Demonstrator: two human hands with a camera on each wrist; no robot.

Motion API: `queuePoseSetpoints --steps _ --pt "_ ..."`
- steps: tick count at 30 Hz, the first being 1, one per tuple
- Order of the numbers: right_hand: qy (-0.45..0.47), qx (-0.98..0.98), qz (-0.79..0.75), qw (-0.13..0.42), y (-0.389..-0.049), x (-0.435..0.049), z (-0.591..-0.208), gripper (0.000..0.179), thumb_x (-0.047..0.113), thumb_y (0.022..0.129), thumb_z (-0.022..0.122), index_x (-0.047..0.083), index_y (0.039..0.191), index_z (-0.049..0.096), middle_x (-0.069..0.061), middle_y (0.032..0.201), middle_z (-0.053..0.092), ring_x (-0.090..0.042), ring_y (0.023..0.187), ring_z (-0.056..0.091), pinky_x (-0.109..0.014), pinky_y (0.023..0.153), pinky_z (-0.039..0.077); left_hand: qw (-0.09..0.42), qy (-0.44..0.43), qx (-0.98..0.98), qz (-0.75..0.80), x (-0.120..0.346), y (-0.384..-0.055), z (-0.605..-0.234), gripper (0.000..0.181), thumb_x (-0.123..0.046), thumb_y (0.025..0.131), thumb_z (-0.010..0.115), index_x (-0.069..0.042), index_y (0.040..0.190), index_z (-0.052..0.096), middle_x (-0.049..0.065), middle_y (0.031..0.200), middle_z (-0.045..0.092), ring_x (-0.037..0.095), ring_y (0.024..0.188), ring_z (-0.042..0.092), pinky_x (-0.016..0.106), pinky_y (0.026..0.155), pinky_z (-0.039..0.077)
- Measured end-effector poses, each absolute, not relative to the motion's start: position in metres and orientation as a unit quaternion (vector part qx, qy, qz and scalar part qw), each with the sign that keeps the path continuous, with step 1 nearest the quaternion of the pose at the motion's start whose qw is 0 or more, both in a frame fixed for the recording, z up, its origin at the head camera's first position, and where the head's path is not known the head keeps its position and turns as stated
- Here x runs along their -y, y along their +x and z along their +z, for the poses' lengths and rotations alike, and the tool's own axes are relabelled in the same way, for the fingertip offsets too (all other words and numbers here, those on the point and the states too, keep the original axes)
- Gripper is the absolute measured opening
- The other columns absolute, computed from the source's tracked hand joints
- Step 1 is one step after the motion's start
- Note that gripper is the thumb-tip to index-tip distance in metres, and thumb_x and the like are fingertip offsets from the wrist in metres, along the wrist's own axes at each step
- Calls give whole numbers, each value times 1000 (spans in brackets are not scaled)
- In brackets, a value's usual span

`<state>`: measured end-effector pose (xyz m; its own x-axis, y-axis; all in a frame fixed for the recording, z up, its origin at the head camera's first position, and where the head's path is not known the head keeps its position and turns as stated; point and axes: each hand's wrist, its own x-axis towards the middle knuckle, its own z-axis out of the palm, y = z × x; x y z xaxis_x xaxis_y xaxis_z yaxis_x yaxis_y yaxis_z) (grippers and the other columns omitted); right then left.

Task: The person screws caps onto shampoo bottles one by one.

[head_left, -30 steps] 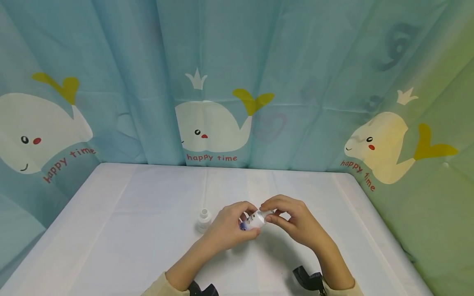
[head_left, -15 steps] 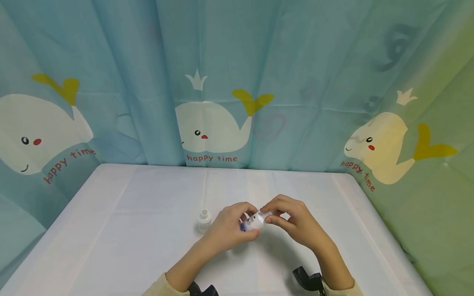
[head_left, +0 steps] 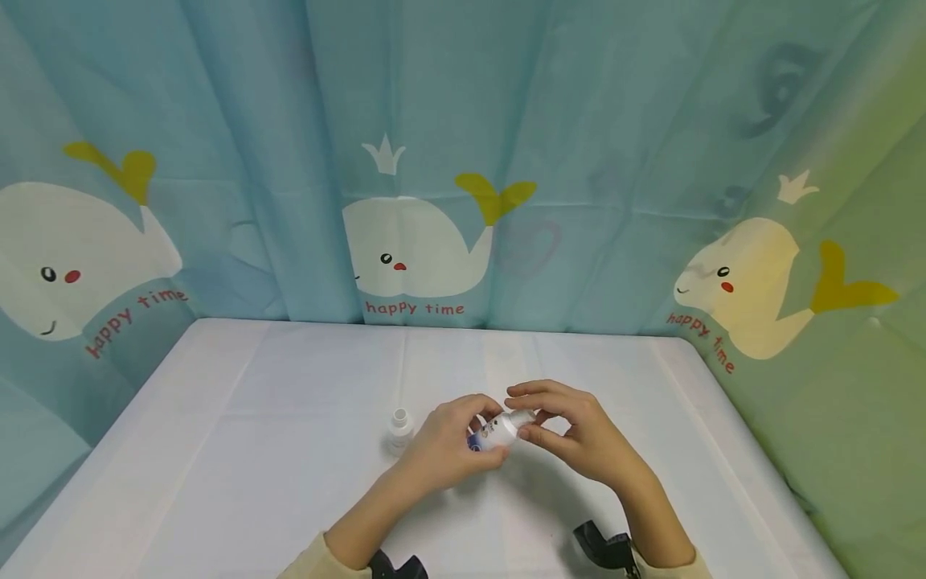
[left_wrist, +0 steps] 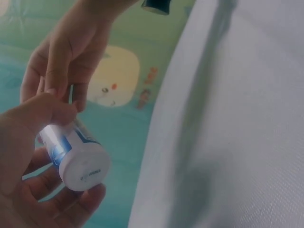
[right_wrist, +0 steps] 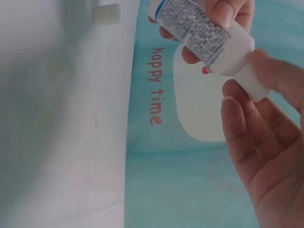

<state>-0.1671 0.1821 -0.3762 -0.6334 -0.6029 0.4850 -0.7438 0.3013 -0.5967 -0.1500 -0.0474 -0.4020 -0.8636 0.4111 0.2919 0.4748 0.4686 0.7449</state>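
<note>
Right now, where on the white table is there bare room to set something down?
Free: left of the uncapped bottle to the table edge; right of the right hand to the other edge; behind both hands, up to the curtain. Crowded: the middle, where the left hand grips the labelled bottle and the right pinches its cap.

The person's left hand point(head_left: 452, 442) and right hand point(head_left: 571, 422) are both bare, and so are the forearms above them. A plain, pale beige left sleeve point(head_left: 318, 560) ends partway down the arm, and a matching right sleeve point(head_left: 676, 568) does the same. Near each cuff sits a black piece of gear: the left mount point(head_left: 399, 568) shows a forked, angular outline, the right mount point(head_left: 606, 550) a bent arm with a squared tip.
</note>
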Motion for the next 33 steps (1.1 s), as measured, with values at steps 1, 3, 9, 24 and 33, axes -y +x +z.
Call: queuePoseSetpoints --steps 1,3,9,24,33 --pt "423 800 417 83 -167 -182 -376 31 6 87 75 12 117 71 -4 122 68 -16 110 65 -26 79 57 37 -258 856 -446 48 -150 -402 33 -27 78 79 -23 108 65 -16 99 64 2 81 56 20 67 48" --pt "428 798 416 81 -167 -181 -375 30 5 88 74 13 117 71 -3 119 69 -15 108 66 -25 79 57 37 -257 856 -447 48 -150 -402 32 -28 78 78 -23 107 65 -16 98 64 3 81 56 21 66 48" --pt "434 797 411 91 -169 -182 -376 30 5 85 75 15 113 71 1 111 72 -12 100 67 -24 78 56 32 -260 852 -453 48 -150 -402 32 -28 79 79 -23 108 65 -16 97 64 3 81 57 21 66 49" --pt "419 811 398 97 -167 -184 -374 29 11 83 78 16 111 74 6 102 73 -6 83 64 -24 73 55 28 -270 850 -452 47 -149 -401 33 -25 78 80 -22 107 65 -14 98 64 3 82 57 20 67 49" --pt "408 814 402 95 -166 -180 -376 27 13 87 77 16 113 72 4 110 71 -9 92 65 -27 76 57 29 -260 853 -452 48 -149 -401 33 -25 78 78 -23 108 65 -15 98 63 3 81 57 20 67 49"
